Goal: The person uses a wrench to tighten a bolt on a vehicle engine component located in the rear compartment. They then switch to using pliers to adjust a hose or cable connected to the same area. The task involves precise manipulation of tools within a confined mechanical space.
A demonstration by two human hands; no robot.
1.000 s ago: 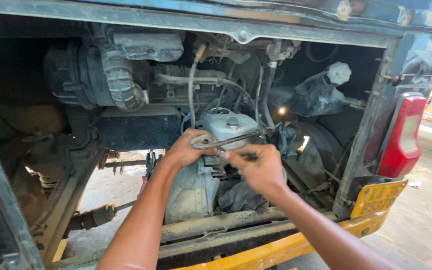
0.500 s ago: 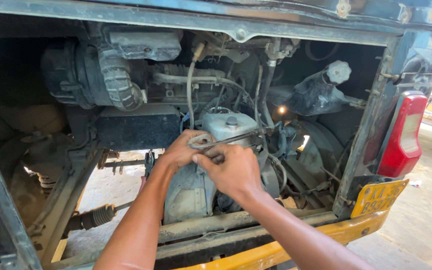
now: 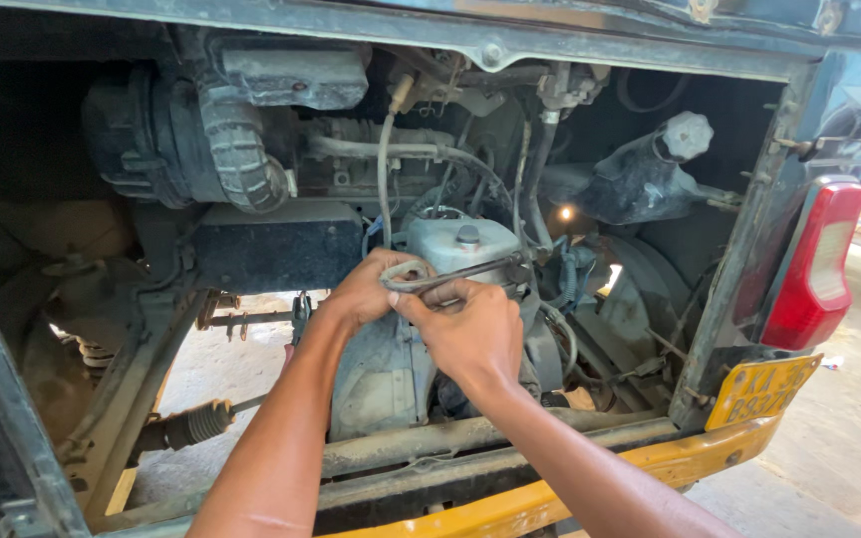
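Red tail lamp point(image 3: 811, 264), yellow bumper point(image 3: 510, 513), grey wrench point(image 3: 450, 276).

Place: likely a vehicle repair yard.
Evidence: open engine bay point(image 3: 430, 249); tail light point(image 3: 809, 264) right of it; concrete ground point(image 3: 839, 458) below.

Your two hands, close together
Your left hand point(image 3: 366, 292) and right hand point(image 3: 465, 329) touch, fingers point(image 3: 421, 307) curled shut, forearms outstretched.

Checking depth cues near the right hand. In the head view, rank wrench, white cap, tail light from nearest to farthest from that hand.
From the right hand:
1. Wrench: in its grip, just above the knuckles.
2. White cap: up and right, atop the dark reservoir.
3. Tail light: far right, on the body's edge.
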